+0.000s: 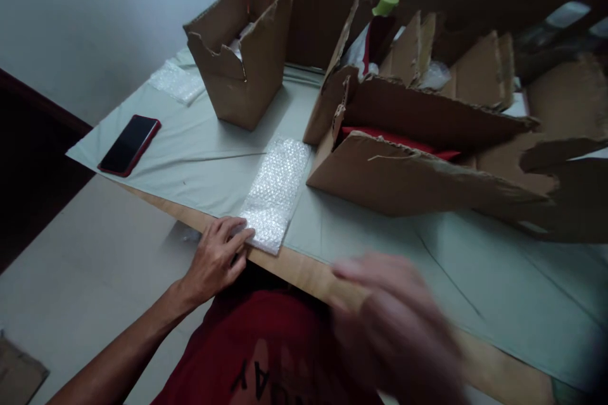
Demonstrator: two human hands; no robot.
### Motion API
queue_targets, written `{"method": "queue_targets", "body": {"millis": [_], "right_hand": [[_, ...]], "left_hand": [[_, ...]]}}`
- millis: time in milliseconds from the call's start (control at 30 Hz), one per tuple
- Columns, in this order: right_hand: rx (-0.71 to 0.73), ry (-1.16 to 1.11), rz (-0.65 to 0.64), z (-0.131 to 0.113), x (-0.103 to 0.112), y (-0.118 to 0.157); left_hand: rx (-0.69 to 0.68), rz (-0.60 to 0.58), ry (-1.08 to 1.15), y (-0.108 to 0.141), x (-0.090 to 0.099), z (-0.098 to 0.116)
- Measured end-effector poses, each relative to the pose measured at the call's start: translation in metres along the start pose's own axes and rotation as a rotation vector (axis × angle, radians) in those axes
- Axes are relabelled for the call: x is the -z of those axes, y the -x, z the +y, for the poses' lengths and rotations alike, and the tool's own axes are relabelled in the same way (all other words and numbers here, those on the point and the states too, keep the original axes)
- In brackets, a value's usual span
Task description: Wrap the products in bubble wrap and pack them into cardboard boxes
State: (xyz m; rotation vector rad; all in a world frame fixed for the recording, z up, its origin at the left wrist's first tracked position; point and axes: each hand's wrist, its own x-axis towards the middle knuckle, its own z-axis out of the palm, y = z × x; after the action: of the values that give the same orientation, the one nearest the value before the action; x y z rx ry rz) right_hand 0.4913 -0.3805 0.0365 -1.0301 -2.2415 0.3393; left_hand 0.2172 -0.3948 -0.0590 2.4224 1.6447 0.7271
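A strip of bubble wrap lies flat on the pale green cloth, its near end at the table's front edge. My left hand rests at that near end, fingers apart, with fingertips touching its left corner. To the right, my right hand is over the table's front edge, smeared by motion; its fingers cannot be made out clearly, nor whether anything is in them.
A red-edged phone lies at the left, with more bubble wrap behind it. An open cardboard box stands at the back. Cardboard dividers holding red and white items fill the right side.
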Motion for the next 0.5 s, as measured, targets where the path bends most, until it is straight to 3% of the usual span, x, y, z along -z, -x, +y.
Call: {"method": "queue_targets", "body": {"millis": [100,167,267,400,500], "right_hand": [[0.145,0.047,-0.146,0.012,-0.042,-0.010],[0.162,0.084,-0.254,0.022,-0.074,-0.011],[0.128,0.029,-0.241,0.030,-0.105,-0.006],[-0.088,-0.195,-0.092,0.032,-0.107,-0.004],[-0.205,-0.190,-0.025,0.031,-0.098,-0.004]], "left_hand": [[-0.040,0.009,-0.022,-0.002,-0.002,-0.005],[-0.055,0.033,-0.026,-0.003,-0.003,-0.008],[-0.060,0.053,0.067,-0.008,-0.001,-0.009],[0.017,0.023,0.267,-0.015,0.007,-0.007],[0.127,-0.013,0.324,-0.022,0.006,-0.008]]}}
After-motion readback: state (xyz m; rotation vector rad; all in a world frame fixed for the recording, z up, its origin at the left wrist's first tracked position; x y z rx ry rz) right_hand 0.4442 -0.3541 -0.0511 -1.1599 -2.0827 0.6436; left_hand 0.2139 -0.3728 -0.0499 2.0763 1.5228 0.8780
